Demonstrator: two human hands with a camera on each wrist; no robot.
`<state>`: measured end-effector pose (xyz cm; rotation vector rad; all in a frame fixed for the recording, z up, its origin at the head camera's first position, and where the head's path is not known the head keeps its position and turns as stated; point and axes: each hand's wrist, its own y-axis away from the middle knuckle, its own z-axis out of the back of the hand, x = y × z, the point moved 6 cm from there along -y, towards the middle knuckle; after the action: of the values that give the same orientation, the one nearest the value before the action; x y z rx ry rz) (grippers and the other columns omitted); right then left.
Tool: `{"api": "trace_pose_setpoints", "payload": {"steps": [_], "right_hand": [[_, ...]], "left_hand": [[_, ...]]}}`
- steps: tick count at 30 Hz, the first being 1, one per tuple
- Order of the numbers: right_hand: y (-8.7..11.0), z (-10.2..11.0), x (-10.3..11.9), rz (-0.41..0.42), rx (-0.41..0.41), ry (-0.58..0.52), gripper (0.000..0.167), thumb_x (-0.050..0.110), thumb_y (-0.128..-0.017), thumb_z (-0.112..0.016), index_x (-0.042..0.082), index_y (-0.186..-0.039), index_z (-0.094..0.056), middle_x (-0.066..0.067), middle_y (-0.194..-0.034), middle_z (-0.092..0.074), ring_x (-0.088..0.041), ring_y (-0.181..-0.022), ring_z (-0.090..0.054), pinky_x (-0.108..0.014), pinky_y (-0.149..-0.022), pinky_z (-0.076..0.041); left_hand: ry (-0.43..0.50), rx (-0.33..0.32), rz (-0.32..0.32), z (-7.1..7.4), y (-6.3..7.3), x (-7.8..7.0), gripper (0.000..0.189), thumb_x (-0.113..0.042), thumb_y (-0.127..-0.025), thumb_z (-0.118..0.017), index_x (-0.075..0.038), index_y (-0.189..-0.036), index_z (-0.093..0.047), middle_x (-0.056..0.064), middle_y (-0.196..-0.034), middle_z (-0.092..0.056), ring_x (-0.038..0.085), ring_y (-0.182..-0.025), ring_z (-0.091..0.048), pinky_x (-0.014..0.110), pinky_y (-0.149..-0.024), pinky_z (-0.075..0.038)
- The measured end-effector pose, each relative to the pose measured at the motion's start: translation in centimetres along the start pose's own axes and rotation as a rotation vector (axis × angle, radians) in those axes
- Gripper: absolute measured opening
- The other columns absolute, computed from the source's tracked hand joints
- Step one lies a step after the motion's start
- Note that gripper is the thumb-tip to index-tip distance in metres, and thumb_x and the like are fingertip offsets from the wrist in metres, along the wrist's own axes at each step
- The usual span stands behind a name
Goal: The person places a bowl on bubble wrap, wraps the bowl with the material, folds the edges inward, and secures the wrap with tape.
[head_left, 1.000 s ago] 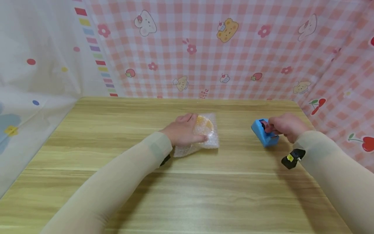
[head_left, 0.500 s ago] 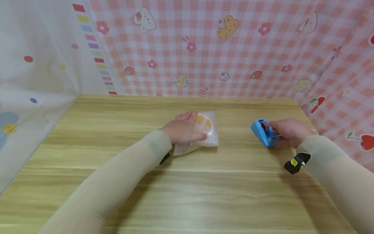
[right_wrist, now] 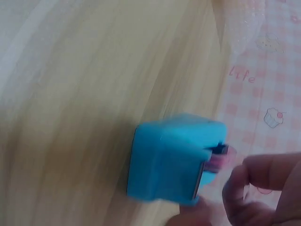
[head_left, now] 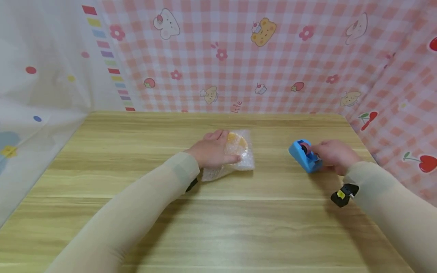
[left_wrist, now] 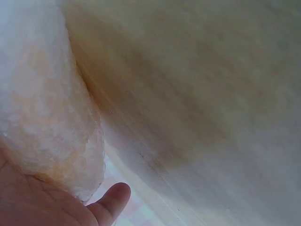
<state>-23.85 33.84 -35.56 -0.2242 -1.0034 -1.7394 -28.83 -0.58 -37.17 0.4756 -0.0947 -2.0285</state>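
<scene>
On the table's middle lies a bubble-wrapped package (head_left: pixel 244 163), with something round and orange-yellow showing through the wrap. My left hand (head_left: pixel 213 151) rests on its left part, thumb stretched over the top and the other fingers towards the far edge. Close to the lens in the left wrist view, the bubble wrap (left_wrist: pixel 42 103) lies against the palm, and one finger stands out straight. At the right, my right hand (head_left: pixel 336 153) holds the cutter end of a blue tape dispenser (head_left: pixel 304 157) with a pinkish roll. In the right wrist view the dispenser (right_wrist: pixel 164 165) is blurred, with curled fingers beside the roll.
The wooden table (head_left: pixel 211 227) carries both things. A pink checked curtain (head_left: pixel 191 45) with cartoon prints hangs behind and along the right, and a whitish one (head_left: pixel 44 87) on the left. Black wrist cameras sit under both wrists.
My right hand has shifted from on top of the tape roll to the dispenser's right end, and the dispenser has moved slightly left. The left hand and package stay in place.
</scene>
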Motion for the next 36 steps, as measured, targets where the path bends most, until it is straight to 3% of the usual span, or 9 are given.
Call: {"api": "trace_pose_setpoints", "payload": {"steps": [2,4,9,14,19,24,28,33,36], "right_hand": [[0.0,0.2,-0.2,-0.006,-0.003,0.011,0.047,0.038,-0.112,-0.045,-0.006,-0.124,-0.053,-0.01,-0.091,-0.051,-0.024,-0.081,-0.054,-0.03,-0.071,-0.052],[0.0,0.1,-0.3,-0.012,0.018,-0.04,0.043,0.037,-0.112,-0.044,-0.004,-0.12,-0.052,-0.007,-0.09,-0.051,-0.019,-0.075,-0.055,-0.028,-0.069,-0.054],[0.1,-0.7,-0.3,-0.007,0.081,-0.235,0.044,0.036,-0.114,-0.04,-0.005,-0.126,-0.049,-0.02,-0.131,-0.048,-0.021,-0.094,-0.065,-0.032,-0.085,-0.063],[-0.2,-1.4,-0.1,-0.002,0.081,-0.306,0.044,0.034,-0.114,-0.038,-0.007,-0.124,-0.051,-0.018,-0.129,-0.047,-0.02,-0.097,-0.063,-0.03,-0.087,-0.063],[-0.5,-1.7,0.0,-0.001,0.048,-0.329,0.046,0.03,-0.114,-0.039,-0.01,-0.134,-0.049,-0.015,-0.126,-0.048,-0.019,-0.097,-0.062,-0.028,-0.085,-0.062],[-0.7,-1.9,0.0,0.001,0.045,-0.336,0.06,0.029,-0.113,-0.033,-0.015,-0.154,-0.031,-0.02,-0.144,-0.044,-0.025,-0.112,-0.06,-0.028,-0.093,-0.061],[-0.6,-1.8,0.1,0.003,0.064,-0.366,0.063,0.027,-0.113,-0.028,-0.015,-0.158,-0.021,-0.022,-0.152,-0.04,-0.029,-0.124,-0.055,-0.032,-0.101,-0.059],[-0.5,-1.8,0.0,0.014,0.066,-0.382,0.043,0.026,-0.113,-0.028,-0.008,-0.134,-0.044,-0.023,-0.154,-0.038,-0.033,-0.129,-0.054,-0.041,-0.112,-0.053],[-0.5,-1.9,0.0,0.027,0.06,-0.381,0.034,0.026,-0.112,-0.029,-0.001,-0.122,-0.046,-0.023,-0.154,-0.037,-0.034,-0.132,-0.055,-0.045,-0.116,-0.05]], "left_hand": [[-0.001,-0.001,-0.002,0.0,0.0,0.0,0.117,-0.085,-0.092,-0.044,-0.008,-0.17,-0.002,0.014,-0.179,-0.005,0.038,-0.165,-0.008,0.048,-0.134,-0.015],[-0.001,-0.001,-0.002,0.0,-0.1,0.0,0.117,-0.085,-0.092,-0.045,-0.008,-0.17,-0.002,0.014,-0.179,-0.005,0.037,-0.165,-0.008,0.048,-0.134,-0.015],[-0.004,-0.005,-0.001,-0.1,-0.1,0.0,0.118,-0.085,-0.092,-0.045,-0.008,-0.17,-0.003,0.014,-0.179,-0.006,0.037,-0.165,-0.009,0.048,-0.134,-0.015],[-0.004,-0.005,-0.004,-0.2,-0.1,0.0,0.118,-0.085,-0.092,-0.045,-0.008,-0.17,-0.003,0.014,-0.179,-0.006,0.037,-0.165,-0.009,0.047,-0.134,-0.015],[-0.003,-0.003,-0.004,-0.2,-0.2,0.1,0.118,-0.085,-0.092,-0.045,-0.008,-0.17,-0.003,0.014,-0.179,-0.006,0.037,-0.165,-0.009,0.047,-0.134,-0.015],[0.0,-0.003,-0.001,-0.2,-0.2,0.1,0.118,-0.086,-0.091,-0.046,-0.008,-0.17,-0.003,0.014,-0.179,-0.006,0.037,-0.165,-0.009,0.048,-0.134,-0.015],[-0.002,-0.002,0.001,-0.1,-0.3,0.1,0.119,-0.086,-0.091,-0.046,-0.009,-0.17,-0.003,0.013,-0.179,-0.006,0.038,-0.165,-0.009,0.048,-0.134,-0.016],[-0.007,-0.003,0.001,-0.1,-0.2,0.0,0.117,-0.085,-0.092,-0.045,-0.008,-0.17,-0.003,0.013,-0.179,-0.006,0.038,-0.165,-0.01,0.048,-0.134,-0.016],[-0.006,-0.002,0.001,-0.1,-0.1,0.0,0.117,-0.084,-0.092,-0.046,-0.009,-0.17,-0.003,0.013,-0.179,-0.006,0.038,-0.165,-0.01,0.048,-0.134,-0.016]]}}
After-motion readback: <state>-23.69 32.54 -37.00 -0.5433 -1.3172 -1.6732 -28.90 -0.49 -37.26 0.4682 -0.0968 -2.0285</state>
